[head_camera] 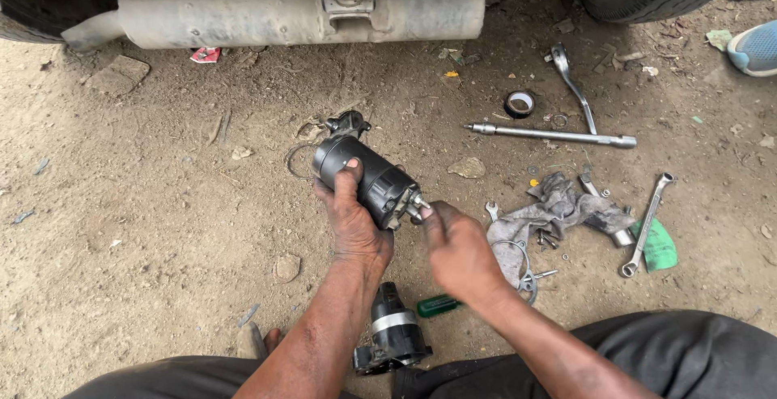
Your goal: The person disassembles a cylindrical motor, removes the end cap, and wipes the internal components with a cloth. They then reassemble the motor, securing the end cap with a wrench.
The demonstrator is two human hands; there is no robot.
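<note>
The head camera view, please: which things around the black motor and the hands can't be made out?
- Small part at the right hand fingertips: too small.
- Motor underside: hidden by the left hand.
- Screwdriver tip: behind the right forearm.
- Second black part: base hidden by trousers.

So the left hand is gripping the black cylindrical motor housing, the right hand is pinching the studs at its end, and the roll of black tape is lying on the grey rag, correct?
Not quite. The head view shows the roll of black tape on bare dirt, apart from the grey rag. The rest holds: the left hand grips the black cylindrical motor housing, and the right hand pinches the studs at its end.
</note>
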